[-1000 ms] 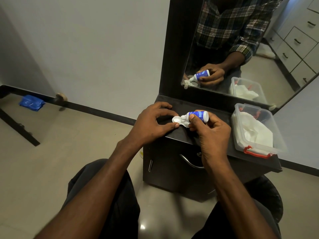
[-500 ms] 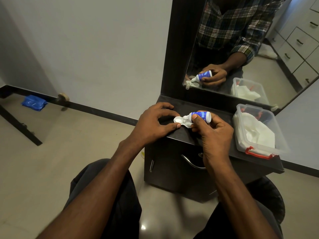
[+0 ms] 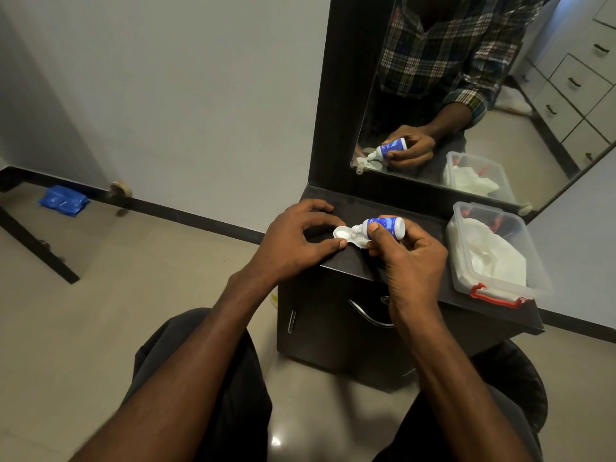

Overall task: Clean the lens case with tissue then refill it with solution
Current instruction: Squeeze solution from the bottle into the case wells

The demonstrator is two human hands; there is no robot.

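Lens case lies white and open on the dark counter, between the two hands. The left hand steadies it: the thumb tip presses the near edge of the left well, while the other fingers arch over the far side, curled loosely, and whether they touch the case cannot be told. The right hand grips the solution bottle tipped on its side, thumb across the blue label, nozzle pointing left over the well. Just right of that hand stands a clear plastic box holding tissue. Compared with half a second earlier, both hands, the bottle and the case sit as they did; only the view has shifted a little.
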